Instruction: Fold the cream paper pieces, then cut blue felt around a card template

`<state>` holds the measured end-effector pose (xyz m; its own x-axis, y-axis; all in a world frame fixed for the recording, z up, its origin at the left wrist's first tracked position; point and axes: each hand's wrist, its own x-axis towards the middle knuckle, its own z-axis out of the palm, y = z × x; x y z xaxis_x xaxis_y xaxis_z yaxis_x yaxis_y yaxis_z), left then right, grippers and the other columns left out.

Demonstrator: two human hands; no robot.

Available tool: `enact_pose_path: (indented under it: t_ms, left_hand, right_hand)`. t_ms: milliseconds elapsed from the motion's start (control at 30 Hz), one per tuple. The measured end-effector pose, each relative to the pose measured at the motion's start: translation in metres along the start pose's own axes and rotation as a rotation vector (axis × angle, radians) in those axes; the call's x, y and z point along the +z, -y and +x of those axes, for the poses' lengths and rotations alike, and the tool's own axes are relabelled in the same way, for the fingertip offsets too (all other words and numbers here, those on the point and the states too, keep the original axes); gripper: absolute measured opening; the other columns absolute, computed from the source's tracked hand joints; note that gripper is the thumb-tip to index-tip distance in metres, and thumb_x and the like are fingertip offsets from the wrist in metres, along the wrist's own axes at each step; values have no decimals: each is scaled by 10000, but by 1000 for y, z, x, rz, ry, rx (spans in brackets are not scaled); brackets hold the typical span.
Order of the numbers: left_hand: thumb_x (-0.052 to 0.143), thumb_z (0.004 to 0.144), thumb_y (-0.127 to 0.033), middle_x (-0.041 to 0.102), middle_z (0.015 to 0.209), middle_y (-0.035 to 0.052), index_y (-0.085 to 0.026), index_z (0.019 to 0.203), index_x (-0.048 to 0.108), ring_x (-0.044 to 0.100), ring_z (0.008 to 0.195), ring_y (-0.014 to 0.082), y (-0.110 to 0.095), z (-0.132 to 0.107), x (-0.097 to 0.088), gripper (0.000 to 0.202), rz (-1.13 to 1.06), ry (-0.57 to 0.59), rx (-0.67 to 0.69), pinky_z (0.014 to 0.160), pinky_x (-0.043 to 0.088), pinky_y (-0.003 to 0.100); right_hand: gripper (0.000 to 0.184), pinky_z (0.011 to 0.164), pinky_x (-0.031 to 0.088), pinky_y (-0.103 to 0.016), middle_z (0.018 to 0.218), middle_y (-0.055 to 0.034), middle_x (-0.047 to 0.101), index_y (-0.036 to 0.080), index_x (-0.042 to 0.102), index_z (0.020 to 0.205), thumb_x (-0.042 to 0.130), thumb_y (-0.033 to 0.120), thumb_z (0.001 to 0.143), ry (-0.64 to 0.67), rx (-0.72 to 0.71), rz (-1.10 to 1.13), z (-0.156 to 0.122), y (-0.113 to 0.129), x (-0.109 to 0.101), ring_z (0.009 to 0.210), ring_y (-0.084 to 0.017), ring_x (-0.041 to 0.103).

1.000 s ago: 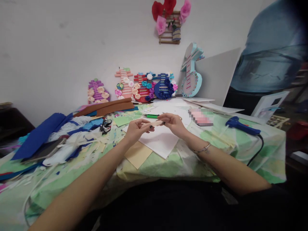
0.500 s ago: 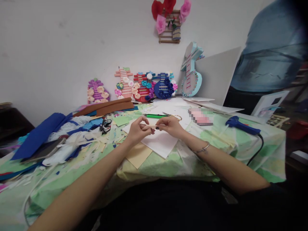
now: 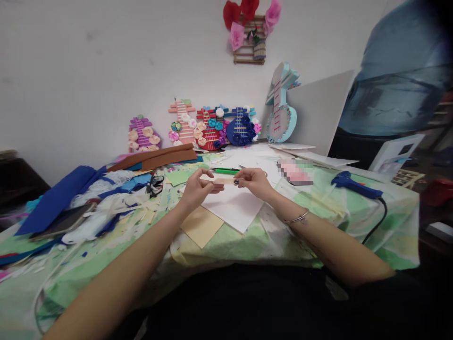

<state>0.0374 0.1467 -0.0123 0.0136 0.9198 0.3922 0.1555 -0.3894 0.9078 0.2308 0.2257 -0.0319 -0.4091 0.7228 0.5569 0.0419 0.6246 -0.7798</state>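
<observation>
My left hand (image 3: 195, 190) and my right hand (image 3: 255, 181) are held up over the table, each pinching one end of a small cream strip (image 3: 223, 181) stretched level between them. Under them lies a white sheet (image 3: 233, 208) partly over a tan sheet (image 3: 200, 226). A green pen (image 3: 225, 171) lies just behind the hands. My right wrist wears a thin metal bracelet (image 3: 296, 219).
Blue felt, a phone and paper scraps clutter the left of the table (image 3: 71, 208). A blue glue gun (image 3: 356, 186) with a black cord lies at the right. Paper guitar crafts (image 3: 212, 127) lean on the back wall, and a white board (image 3: 318, 113) stands at the back right.
My hands have drawn apart, so the cream strip now stretches between them instead of being bunched at my fingertips. Both hands sit a little higher than half a second ago.
</observation>
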Motion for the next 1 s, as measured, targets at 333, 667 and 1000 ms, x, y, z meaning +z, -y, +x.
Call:
enact_pose_path:
  t_ms: [333, 667, 1000]
  left_hand:
    - [503, 720, -261, 735, 848, 63, -197, 962, 478, 691, 926, 242, 18, 17, -26, 252, 322, -257, 70, 836, 527, 417]
    - [770, 554, -368, 728, 919, 50, -230, 833, 692, 652, 908, 302, 40, 23, -48, 321, 819, -41, 48, 848, 486, 368]
    - [525, 914, -335, 594, 1130, 79, -162, 1102, 583, 597, 968, 188, 50, 31, -60, 262, 1021, 49, -31, 841, 516, 391]
  right_hand:
    - [167, 563, 473, -244, 634, -26, 664, 151, 661, 806, 588, 280, 728, -394, 109, -118, 12, -9, -14, 556, -131, 598]
    - [115, 576, 462, -244, 624, 7, 661, 173, 630, 733, 584, 116, 643, -383, 264, -292, 33, -29, -26, 507, -109, 571]
    - [132, 628, 454, -245, 665, 4, 677, 155, 684, 815, 617, 139, 702, -201, 318, -428, 31, -39, -36, 598, -115, 587]
